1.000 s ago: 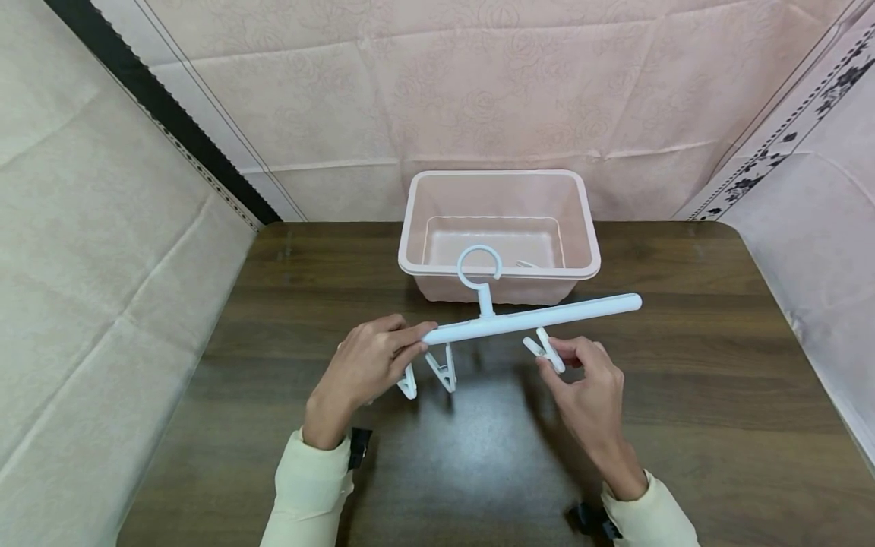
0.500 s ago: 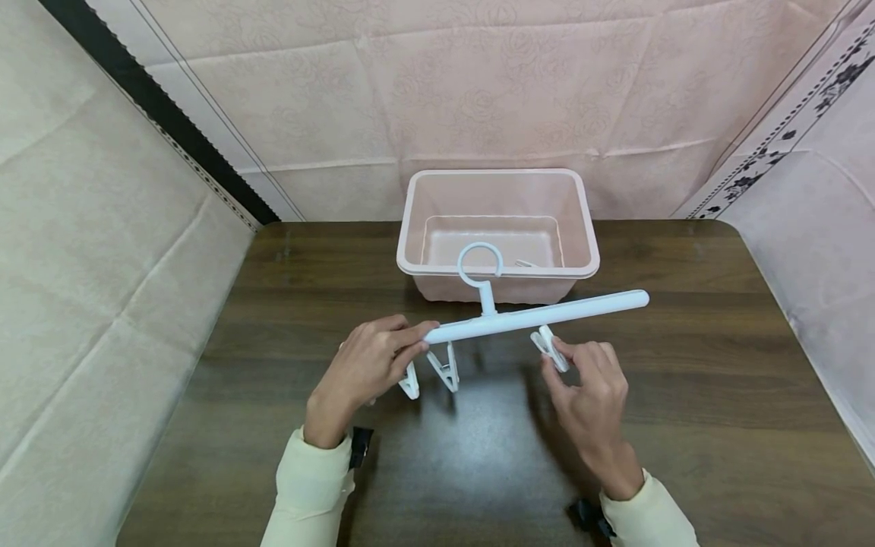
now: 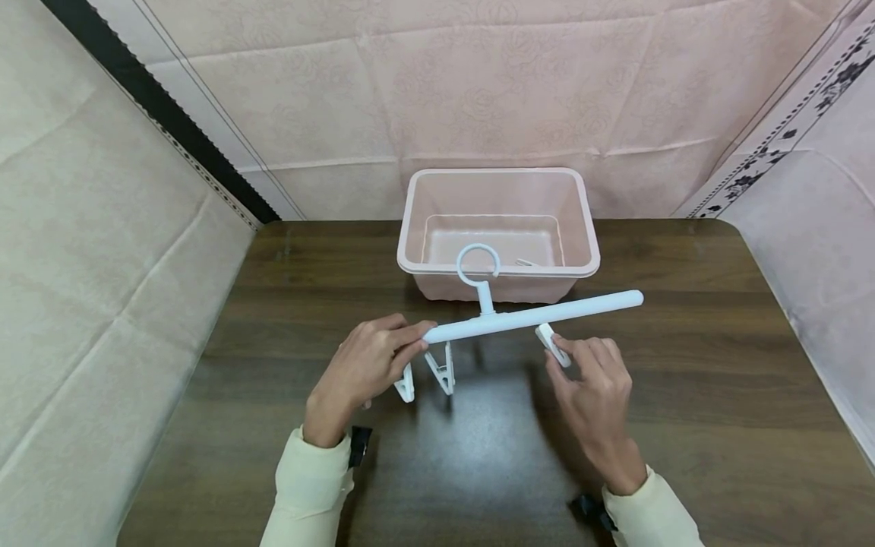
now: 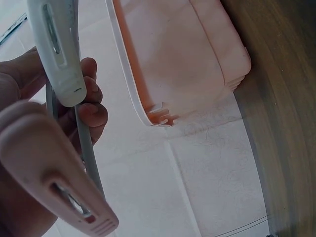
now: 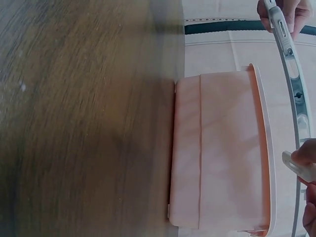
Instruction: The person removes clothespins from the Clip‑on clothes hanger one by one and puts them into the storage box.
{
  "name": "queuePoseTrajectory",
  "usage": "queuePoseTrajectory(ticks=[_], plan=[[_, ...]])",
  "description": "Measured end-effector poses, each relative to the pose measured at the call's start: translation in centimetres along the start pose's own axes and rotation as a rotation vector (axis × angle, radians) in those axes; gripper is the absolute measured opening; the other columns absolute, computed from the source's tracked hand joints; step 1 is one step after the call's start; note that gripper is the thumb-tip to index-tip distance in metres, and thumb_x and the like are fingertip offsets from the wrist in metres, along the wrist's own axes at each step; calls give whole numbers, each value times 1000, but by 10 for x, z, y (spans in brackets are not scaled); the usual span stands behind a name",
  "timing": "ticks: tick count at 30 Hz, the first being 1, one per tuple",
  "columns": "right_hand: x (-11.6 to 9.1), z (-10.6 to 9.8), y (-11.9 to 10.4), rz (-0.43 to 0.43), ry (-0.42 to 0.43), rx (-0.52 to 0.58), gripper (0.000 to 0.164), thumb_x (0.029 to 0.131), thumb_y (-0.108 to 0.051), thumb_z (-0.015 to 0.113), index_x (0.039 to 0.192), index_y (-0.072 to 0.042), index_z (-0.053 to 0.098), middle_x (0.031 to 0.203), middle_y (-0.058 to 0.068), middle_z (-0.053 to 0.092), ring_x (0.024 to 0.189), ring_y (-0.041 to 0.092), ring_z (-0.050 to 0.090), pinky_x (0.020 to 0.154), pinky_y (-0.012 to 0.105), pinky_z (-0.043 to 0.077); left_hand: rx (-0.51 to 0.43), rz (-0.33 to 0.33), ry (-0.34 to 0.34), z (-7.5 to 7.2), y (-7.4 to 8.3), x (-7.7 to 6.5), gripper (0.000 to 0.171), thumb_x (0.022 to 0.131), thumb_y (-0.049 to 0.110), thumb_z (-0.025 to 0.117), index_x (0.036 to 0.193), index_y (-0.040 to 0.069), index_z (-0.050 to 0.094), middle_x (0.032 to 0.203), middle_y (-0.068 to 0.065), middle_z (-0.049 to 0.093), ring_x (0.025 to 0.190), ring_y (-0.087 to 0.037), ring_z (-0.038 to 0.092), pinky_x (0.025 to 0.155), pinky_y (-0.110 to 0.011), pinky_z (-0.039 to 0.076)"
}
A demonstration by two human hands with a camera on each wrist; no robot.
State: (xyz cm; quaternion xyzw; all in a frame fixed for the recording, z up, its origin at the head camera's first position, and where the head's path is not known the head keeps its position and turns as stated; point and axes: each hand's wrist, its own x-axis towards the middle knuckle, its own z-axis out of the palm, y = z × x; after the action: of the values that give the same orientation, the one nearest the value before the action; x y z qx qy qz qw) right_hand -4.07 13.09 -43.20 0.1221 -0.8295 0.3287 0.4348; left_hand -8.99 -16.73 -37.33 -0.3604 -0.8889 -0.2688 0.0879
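My left hand (image 3: 369,357) grips the left end of a pale blue hanger (image 3: 533,316) with a round hook, held tilted above the table. Two white clips (image 3: 440,368) hang under the bar beside this hand. Close up in the left wrist view are a white clip (image 4: 59,59) and a pinkish one (image 4: 59,173). Thumb and fingers of my right hand (image 3: 595,391) pinch another white clip (image 3: 555,346) just under the right half of the bar. Whether that clip is attached to the hanger cannot be told. The right wrist view shows slots along the bar's underside.
A pink plastic bin (image 3: 495,286) stands behind the hanger at the back of the brown wooden table (image 3: 683,365). A small white item (image 3: 526,263) lies inside it. Patterned cloth (image 3: 492,83) hangs behind and at both sides.
The clip in my right hand showed a spread V and now appears as one narrow piece. The right hand has shifted slightly rightward. My left hand stays on the hanger, which barely moves.
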Motion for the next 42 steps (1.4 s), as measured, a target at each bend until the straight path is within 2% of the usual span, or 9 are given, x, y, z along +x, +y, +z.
queuePoseTrajectory(ticks=[12, 21, 42], plan=[[-2, 2, 3, -22, 46, 20, 24, 70, 6, 81, 94, 4, 75, 76, 16, 65, 66, 35, 53, 62, 41, 38, -6, 5, 18, -1, 0, 0, 27, 92, 12, 73, 119, 6, 73, 76, 0, 56, 57, -8, 43, 50, -25, 39], [-4, -1, 6, 2, 75, 23, 26, 68, 9, 82, 92, 4, 75, 75, 17, 65, 65, 34, 52, 62, 38, 37, -1, 2, 43, 0, 0, -1, 28, 92, 11, 73, 119, 5, 73, 78, -1, 58, 58, -9, 44, 50, -25, 39], [-6, -3, 7, -17, 60, 33, 22, 69, 3, 79, 91, 4, 75, 75, 16, 65, 64, 34, 53, 61, 38, 38, 23, -2, 59, -2, 0, 1, 28, 91, 11, 75, 119, 6, 74, 77, -1, 58, 57, -10, 43, 49, -25, 37]])
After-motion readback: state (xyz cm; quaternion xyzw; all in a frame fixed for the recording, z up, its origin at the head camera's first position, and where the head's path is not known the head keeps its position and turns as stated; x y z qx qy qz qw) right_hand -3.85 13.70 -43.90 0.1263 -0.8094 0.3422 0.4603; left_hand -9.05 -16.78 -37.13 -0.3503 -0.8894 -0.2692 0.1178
